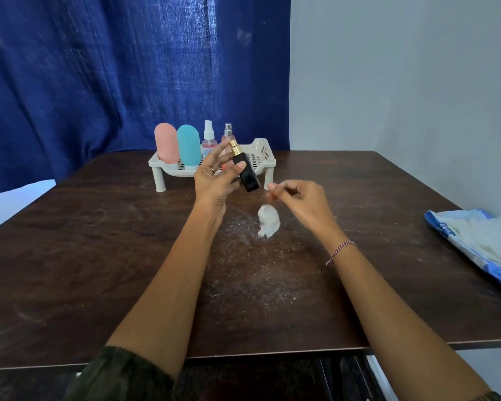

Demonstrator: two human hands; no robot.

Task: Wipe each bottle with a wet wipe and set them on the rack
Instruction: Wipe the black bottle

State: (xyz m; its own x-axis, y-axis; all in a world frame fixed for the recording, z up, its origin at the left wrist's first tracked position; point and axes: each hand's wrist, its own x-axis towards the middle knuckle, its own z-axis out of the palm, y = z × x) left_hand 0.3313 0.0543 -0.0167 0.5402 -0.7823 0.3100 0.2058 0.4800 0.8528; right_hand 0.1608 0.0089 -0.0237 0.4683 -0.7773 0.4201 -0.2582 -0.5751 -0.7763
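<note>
Four bottles [166, 143] on rack [263, 150], black bottle [248, 176] in left hand [214, 182].

We were in what looked like a plain room of a home, not a workplace. A dark blue cloth curtain [99, 68] hung behind a dark brown wooden table [99, 256], beside a bare pale grey wall [402, 82]. On the table stood a small cream plastic rack [268, 159] of toiletries, among them a pink rounded bottle [166, 143] and a teal rounded bottle [188, 146]. A blue-and-white plastic packet [475, 241] lay at the table's right edge.

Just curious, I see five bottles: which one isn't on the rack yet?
The black gold-topped bottle, held tilted in the left hand; the other four stand on the white rack.
</note>
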